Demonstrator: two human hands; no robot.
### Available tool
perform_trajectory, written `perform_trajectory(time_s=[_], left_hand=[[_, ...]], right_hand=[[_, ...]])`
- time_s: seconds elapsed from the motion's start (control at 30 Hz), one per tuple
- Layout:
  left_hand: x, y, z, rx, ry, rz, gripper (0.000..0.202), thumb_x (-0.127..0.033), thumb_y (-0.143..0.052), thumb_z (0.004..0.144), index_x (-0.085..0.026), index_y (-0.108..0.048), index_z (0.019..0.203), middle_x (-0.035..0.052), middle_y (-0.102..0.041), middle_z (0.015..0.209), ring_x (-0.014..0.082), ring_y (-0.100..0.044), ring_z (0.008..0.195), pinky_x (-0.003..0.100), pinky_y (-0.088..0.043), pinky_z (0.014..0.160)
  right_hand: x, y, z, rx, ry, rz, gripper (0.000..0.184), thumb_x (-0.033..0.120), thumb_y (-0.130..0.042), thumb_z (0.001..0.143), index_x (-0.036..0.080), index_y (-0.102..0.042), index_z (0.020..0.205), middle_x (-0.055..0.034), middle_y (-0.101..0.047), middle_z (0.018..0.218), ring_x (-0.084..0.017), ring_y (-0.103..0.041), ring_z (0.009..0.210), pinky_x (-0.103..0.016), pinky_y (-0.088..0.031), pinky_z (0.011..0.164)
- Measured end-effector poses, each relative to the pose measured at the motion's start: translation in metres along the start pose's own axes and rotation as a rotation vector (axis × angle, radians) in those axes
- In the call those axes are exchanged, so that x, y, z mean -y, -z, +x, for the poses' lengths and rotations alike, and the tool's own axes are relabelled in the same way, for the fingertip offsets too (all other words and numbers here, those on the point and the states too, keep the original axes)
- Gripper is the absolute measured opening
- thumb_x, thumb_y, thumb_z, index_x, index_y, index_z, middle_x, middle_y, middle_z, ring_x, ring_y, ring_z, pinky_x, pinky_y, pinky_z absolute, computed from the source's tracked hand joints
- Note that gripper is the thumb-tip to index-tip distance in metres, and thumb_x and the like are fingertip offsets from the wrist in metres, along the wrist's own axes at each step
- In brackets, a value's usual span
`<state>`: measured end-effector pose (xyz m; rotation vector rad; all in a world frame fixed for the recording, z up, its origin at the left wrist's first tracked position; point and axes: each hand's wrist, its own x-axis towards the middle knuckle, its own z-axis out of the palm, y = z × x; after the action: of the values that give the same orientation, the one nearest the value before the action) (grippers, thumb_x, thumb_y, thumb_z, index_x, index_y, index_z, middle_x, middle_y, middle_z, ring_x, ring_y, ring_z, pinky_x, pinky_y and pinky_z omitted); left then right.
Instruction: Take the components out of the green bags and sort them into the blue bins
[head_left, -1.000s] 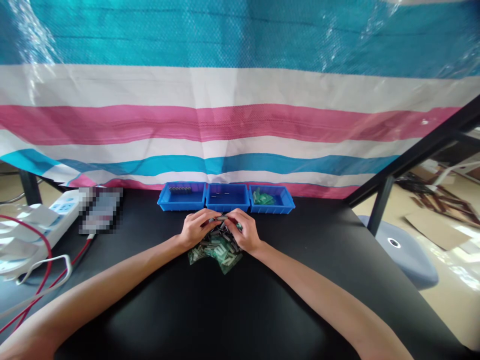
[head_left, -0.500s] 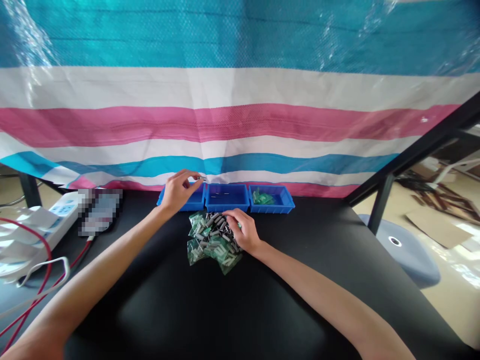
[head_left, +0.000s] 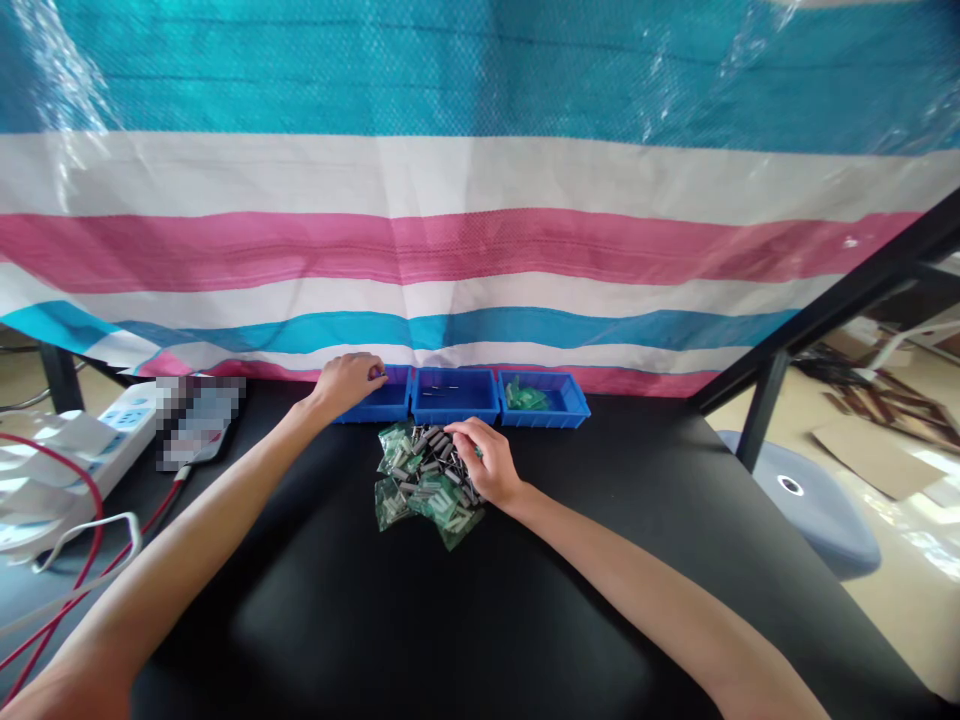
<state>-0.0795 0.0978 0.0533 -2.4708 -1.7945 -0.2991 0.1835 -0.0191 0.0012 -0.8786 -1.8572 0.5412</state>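
Parts heap (head_left: 427, 488) beneath right hand (head_left: 480, 462), left hand (head_left: 346, 385) lowered to bin (head_left: 390, 412).

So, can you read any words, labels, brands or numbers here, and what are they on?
No text can be read anywhere in this view.
The white power strip has small blue markings, too small to read.
The item beside it is pixelated, so nothing on it can be read.
The green-tinted plastic bags show no legible print.
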Motion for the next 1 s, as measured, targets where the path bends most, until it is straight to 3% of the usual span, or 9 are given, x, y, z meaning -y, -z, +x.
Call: perform_trajectory(time_s=[0.5, 0.67, 0.77, 0.87, 0.93, 1.0], left_hand=[[-0.004, -0.002, -0.001, 0.031, -0.008, 0.076, 0.021, -0.035, -0.052, 0.084, -0.019, -0.064, 0.089, 0.0086, -0.069, 0.092, 0.0248, -0.063, 0.083, 0.028, -0.037, 0.065], [-0.008, 0.002, -0.002, 0.012, 0.007, 0.064, 0.02, -0.034, -0.053, 0.084, -0.02, -0.066, 0.09, 0.0065, -0.071, 0.089, 0.0227, -0.064, 0.08, 0.027, -0.038, 0.064], [-0.019, 0.011, -0.007, -0.076, -0.026, -0.05, 0.023, -0.038, -0.052, 0.086, -0.021, -0.067, 0.09, 0.0036, -0.07, 0.081, 0.0189, -0.062, 0.073, 0.026, -0.038, 0.063], [-0.038, 0.025, -0.019, -0.147, -0.171, -0.201, 0.025, -0.04, -0.052, 0.088, -0.02, -0.068, 0.09, 0.0024, -0.07, 0.08, 0.0154, -0.061, 0.07, 0.024, -0.04, 0.065], [-0.051, 0.033, -0.028, -0.128, -0.236, -0.22, 0.024, -0.038, -0.052, 0.088, -0.02, -0.069, 0.09, 0.0015, -0.069, 0.077, 0.0146, -0.06, 0.068, 0.023, -0.04, 0.064], [-0.061, 0.037, -0.037, -0.027, -0.272, -0.19, 0.022, -0.036, -0.054, 0.086, -0.021, -0.07, 0.087, 0.0014, -0.07, 0.077, 0.0157, -0.062, 0.07, 0.023, -0.041, 0.064]], right_hand=[[0.0, -0.001, 0.0, 0.0, 0.0, 0.0, 0.025, 0.028, -0.042, 0.098, 0.021, -0.066, 0.103, -0.0049, -0.063, 0.087, -0.015, -0.059, 0.073, -0.027, -0.047, 0.069], [0.001, -0.001, 0.0, -0.012, 0.011, 0.001, 0.025, 0.027, -0.042, 0.098, 0.02, -0.066, 0.102, -0.0053, -0.063, 0.088, -0.015, -0.06, 0.075, -0.027, -0.049, 0.07], [0.0, -0.001, 0.0, -0.008, 0.018, -0.007, 0.024, 0.026, -0.043, 0.098, 0.02, -0.066, 0.102, -0.0054, -0.064, 0.088, -0.016, -0.061, 0.077, -0.027, -0.049, 0.072], [-0.001, -0.001, 0.0, 0.0, 0.015, -0.012, 0.022, 0.023, -0.044, 0.097, 0.02, -0.066, 0.102, -0.0055, -0.064, 0.088, -0.016, -0.061, 0.078, -0.027, -0.049, 0.072], [-0.001, -0.001, 0.0, -0.002, 0.008, -0.01, 0.022, 0.022, -0.044, 0.097, 0.02, -0.066, 0.101, -0.0055, -0.064, 0.088, -0.015, -0.06, 0.075, -0.027, -0.049, 0.069], [0.0, -0.001, 0.0, 0.001, 0.002, -0.005, 0.022, 0.023, -0.044, 0.097, 0.02, -0.065, 0.101, -0.0054, -0.064, 0.087, -0.015, -0.059, 0.071, -0.027, -0.049, 0.066]])
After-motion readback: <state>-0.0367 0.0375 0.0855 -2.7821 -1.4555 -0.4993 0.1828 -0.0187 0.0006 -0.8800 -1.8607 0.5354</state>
